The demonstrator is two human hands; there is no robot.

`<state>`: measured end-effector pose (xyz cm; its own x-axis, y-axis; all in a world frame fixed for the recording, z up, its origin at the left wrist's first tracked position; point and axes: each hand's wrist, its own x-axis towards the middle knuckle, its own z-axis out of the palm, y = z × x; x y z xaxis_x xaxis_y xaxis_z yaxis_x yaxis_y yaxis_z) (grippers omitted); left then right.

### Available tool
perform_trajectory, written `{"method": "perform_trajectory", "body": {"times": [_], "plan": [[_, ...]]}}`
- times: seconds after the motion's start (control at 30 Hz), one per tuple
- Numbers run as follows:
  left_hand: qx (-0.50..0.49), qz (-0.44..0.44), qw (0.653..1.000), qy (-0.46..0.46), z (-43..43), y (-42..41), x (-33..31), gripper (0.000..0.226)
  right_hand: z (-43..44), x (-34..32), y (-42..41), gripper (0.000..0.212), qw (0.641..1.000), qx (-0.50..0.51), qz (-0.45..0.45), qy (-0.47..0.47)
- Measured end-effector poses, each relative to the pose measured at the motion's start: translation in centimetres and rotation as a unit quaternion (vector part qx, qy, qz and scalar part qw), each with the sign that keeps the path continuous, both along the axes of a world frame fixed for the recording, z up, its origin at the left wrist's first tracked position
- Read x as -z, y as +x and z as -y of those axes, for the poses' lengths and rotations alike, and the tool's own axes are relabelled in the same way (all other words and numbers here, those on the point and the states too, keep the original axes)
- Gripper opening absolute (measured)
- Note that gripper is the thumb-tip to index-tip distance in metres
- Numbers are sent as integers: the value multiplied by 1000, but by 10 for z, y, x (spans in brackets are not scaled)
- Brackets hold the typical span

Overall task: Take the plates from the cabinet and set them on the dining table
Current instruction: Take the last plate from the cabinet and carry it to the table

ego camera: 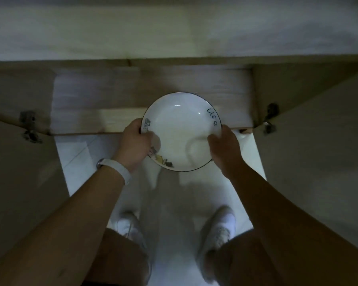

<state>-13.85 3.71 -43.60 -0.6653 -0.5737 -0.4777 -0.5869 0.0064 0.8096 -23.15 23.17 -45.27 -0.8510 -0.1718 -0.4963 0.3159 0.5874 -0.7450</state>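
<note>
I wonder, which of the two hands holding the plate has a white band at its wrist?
The left hand, gripping the plate beside its printed picture, wears the white wristband; the right hand has a bare wrist.

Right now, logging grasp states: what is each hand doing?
Left hand: grips the left rim of the white plate, thumb on top.
Right hand: grips the plate's right rim, thumb on top.

White plate (180,129) with dark rim, cartoon print; pale wood cabinet (149,87); white wristband (120,169)
</note>
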Motion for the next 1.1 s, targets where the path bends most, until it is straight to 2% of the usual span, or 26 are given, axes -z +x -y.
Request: {"method": "perform_trajectory", "body": {"times": [0.1,0.23,0.43,0.53,0.63,0.7,0.8,0.93,1.1], "plan": [[19,16,998,50,-15,30,-50,31,-27,-52,26,18,1000,1,30,7],[20,32,998,49,-42,60,-139,37,-50,-142,60,23,999,6,34,12],[3,42,998,54,-74,88,-278,34,-80,-293,87,18,998,26,54,-11],[10,21,998,53,-90,91,-346,30,-100,-363,95,19,997,36,60,-21],[50,-10,997,55,-103,88,-407,32,-122,-424,100,31,997,33,59,-29],[65,-33,995,69,-109,86,-441,38,-133,-460,102,29,997,44,47,-33],[93,-67,991,74,-114,86,-483,34,-142,-511,108,26,998,53,25,-39],[136,-101,982,89,-117,86,-528,38,-147,-568,126,25,992,118,-34,-30],[209,-135,959,137,-119,85,-582,25,-150,-620,181,38,962,255,-90,-49]]}}
